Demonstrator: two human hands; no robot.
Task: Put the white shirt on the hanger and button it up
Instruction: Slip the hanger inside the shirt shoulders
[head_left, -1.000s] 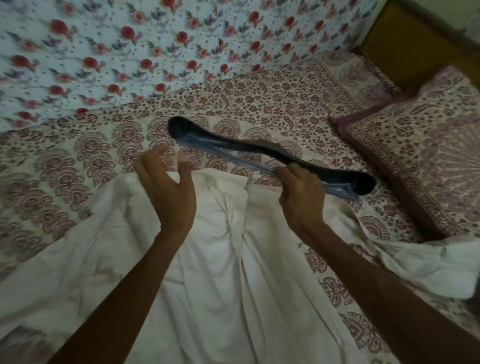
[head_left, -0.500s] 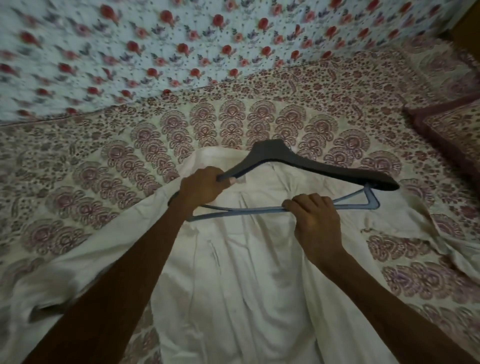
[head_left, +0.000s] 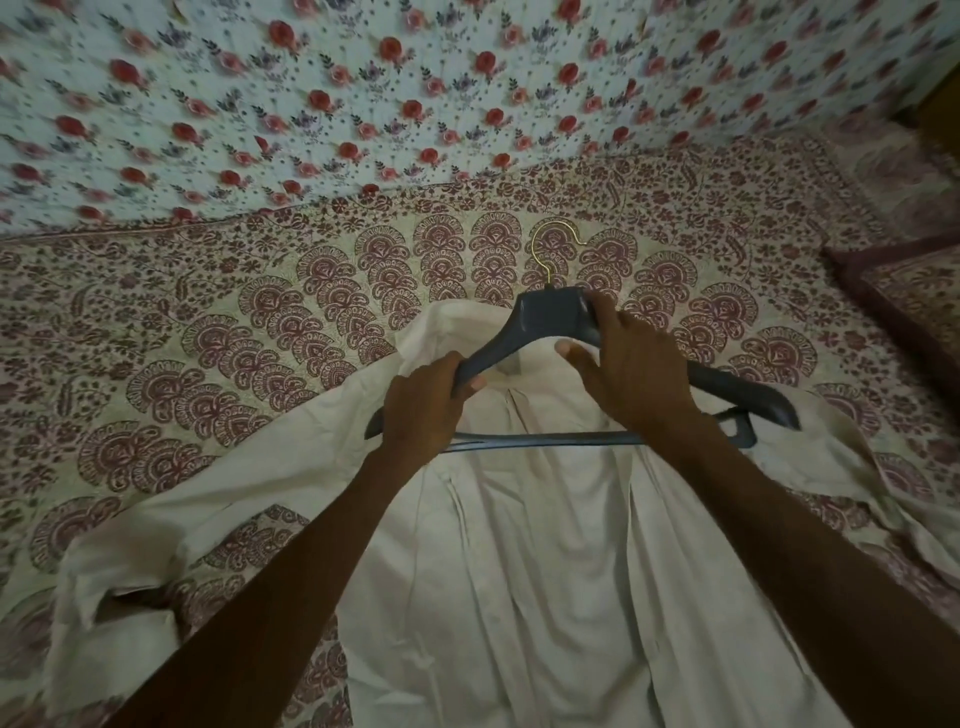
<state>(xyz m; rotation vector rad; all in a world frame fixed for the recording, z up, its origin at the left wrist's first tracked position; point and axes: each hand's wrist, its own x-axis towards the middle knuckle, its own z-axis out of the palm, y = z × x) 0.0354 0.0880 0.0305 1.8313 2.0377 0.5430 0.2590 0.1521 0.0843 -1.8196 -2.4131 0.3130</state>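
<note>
At mid-frame we hold the dark hanger (head_left: 550, 322) over the white shirt (head_left: 545, 545) spread open (unbuttoned) on the bedspread (head_left: 208, 322): left hand (head_left: 423, 402) clamped around its arm, right hand (head_left: 631, 374) gripping the neck. We should tuck each hanger end inside a shoulder, collar centred below the hook (head_left: 553, 249).

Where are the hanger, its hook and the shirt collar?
hanger (head_left: 550, 317): head view, centre block below the hook.
hook (head_left: 551, 240): head view, curved gold wire.
shirt collar (head_left: 441, 332): head view, left fold.
</note>
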